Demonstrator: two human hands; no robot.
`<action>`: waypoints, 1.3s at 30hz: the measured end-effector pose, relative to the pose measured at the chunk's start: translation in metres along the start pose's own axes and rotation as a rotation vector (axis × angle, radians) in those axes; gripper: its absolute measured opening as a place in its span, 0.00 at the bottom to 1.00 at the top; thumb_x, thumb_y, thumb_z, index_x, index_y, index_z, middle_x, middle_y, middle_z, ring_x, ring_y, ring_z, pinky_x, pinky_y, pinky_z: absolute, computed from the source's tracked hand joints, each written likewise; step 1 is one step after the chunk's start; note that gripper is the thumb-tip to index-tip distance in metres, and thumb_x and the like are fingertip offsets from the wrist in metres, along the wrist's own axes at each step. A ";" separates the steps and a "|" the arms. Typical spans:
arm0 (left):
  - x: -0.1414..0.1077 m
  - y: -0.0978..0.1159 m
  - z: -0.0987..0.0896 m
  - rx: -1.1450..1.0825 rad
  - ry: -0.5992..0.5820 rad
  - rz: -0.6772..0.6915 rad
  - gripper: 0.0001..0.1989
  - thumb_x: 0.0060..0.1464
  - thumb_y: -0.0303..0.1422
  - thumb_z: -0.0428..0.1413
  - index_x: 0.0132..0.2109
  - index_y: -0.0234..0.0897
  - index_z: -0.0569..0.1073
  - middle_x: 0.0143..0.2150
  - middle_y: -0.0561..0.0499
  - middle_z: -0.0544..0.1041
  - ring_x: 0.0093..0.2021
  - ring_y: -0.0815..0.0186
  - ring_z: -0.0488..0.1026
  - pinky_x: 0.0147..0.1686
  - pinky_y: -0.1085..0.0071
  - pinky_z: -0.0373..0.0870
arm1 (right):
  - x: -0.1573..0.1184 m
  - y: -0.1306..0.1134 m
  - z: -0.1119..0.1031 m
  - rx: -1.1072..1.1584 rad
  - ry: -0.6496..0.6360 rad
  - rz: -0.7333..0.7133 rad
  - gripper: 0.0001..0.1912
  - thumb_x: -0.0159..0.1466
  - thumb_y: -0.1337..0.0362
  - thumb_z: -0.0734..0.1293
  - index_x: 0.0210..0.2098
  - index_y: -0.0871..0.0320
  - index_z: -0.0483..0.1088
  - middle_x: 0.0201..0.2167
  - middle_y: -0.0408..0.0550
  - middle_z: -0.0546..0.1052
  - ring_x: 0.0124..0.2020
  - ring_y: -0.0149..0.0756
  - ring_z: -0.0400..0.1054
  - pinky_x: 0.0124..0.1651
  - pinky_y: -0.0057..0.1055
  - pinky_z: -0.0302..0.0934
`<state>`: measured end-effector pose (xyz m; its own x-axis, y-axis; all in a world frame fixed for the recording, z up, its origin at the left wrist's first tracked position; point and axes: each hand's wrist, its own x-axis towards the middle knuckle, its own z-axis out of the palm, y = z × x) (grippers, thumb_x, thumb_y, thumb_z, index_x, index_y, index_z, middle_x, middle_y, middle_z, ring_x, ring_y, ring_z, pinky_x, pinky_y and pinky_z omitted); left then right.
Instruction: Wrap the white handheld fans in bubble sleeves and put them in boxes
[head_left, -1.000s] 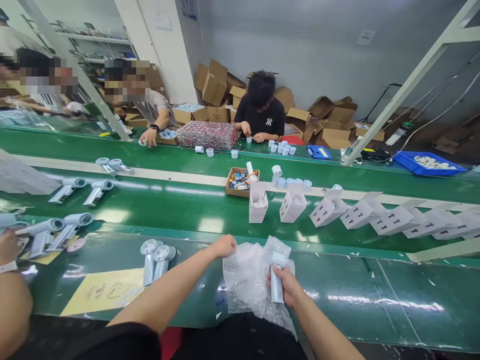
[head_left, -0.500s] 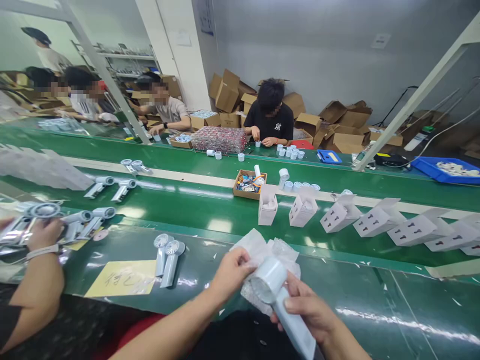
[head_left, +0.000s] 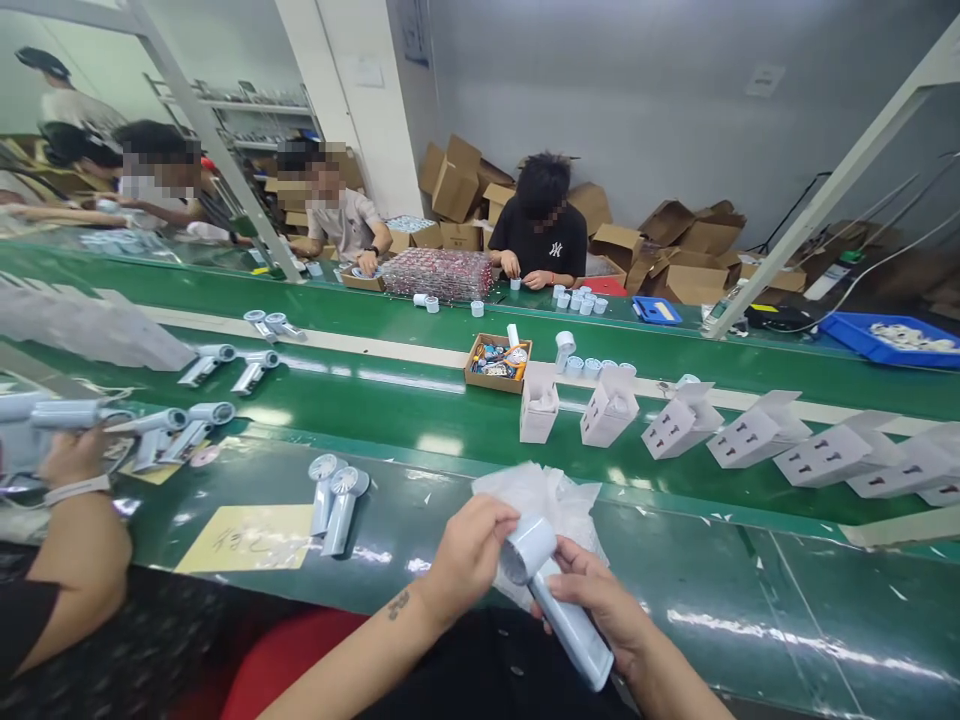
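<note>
A light-blue handheld fan (head_left: 574,625), round head up and handle slanting toward my lower right, is between my hands. My right hand (head_left: 589,590) is closed around the upper handle. At the fan head's left rim, the fingers of my left hand (head_left: 476,545) are pinched together, touching it; whether they also grip something thin there I cannot tell. Behind the fan, a crumpled translucent white bag (head_left: 574,500) lies on the bench, partly hidden by the fan and hands. Two similar fans (head_left: 341,510) lie to the left, beside a yellow paper (head_left: 240,540) with handwriting.
Open white boxes (head_left: 682,425) line the green conveyor (head_left: 390,400) ahead. A small carton of parts (head_left: 495,380) stands beyond them. On my left, a co-worker's hand (head_left: 75,455) is among more fans (head_left: 157,425). Other people work across the line.
The fan has shifted slightly up and left with my right hand. My left hand has turned, its fingers now at the head's rim. The neighbour's hand has moved a little left.
</note>
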<state>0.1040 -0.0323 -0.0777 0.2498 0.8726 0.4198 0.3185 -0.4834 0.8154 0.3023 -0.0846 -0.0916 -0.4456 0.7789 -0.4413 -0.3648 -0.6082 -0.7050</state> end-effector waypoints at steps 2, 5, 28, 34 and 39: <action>-0.008 -0.002 -0.004 0.176 -0.044 0.254 0.10 0.61 0.24 0.48 0.44 0.34 0.73 0.35 0.46 0.76 0.36 0.65 0.72 0.38 0.70 0.71 | -0.002 0.000 -0.001 0.009 0.052 -0.029 0.31 0.49 0.62 0.76 0.52 0.55 0.69 0.46 0.49 0.74 0.29 0.37 0.74 0.29 0.29 0.66; -0.014 -0.008 -0.007 0.490 -0.049 0.318 0.13 0.61 0.22 0.46 0.48 0.32 0.71 0.36 0.45 0.76 0.36 0.63 0.72 0.37 0.68 0.73 | -0.005 0.000 -0.001 0.015 0.120 -0.031 0.30 0.48 0.61 0.76 0.49 0.54 0.68 0.44 0.47 0.74 0.29 0.37 0.74 0.27 0.29 0.66; 0.003 0.032 0.017 -0.023 -0.201 -0.174 0.05 0.54 0.25 0.50 0.35 0.35 0.70 0.25 0.53 0.72 0.25 0.70 0.68 0.25 0.76 0.66 | -0.012 -0.006 0.001 -0.480 0.461 -0.055 0.19 0.55 0.46 0.66 0.24 0.54 0.61 0.19 0.38 0.65 0.24 0.33 0.60 0.29 0.29 0.54; 0.010 0.064 -0.006 -0.300 -0.395 -0.272 0.07 0.49 0.25 0.53 0.37 0.34 0.72 0.23 0.57 0.69 0.22 0.75 0.62 0.23 0.79 0.60 | -0.097 -0.074 0.004 -0.897 0.267 -0.095 0.23 0.59 0.44 0.66 0.22 0.57 0.64 0.21 0.41 0.65 0.25 0.31 0.57 0.29 0.27 0.52; 0.011 0.081 0.007 -0.450 -0.614 0.008 0.13 0.51 0.24 0.54 0.45 0.36 0.73 0.31 0.52 0.76 0.28 0.71 0.71 0.30 0.78 0.68 | -0.105 -0.067 -0.023 -0.288 0.369 0.109 0.26 0.54 0.36 0.67 0.33 0.53 0.70 0.29 0.44 0.73 0.28 0.36 0.68 0.30 0.29 0.62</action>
<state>0.1389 -0.0625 -0.0097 0.7566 0.6096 0.2363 -0.0561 -0.2996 0.9524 0.3922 -0.1223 -0.0104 -0.1293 0.7470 -0.6522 -0.0676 -0.6628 -0.7457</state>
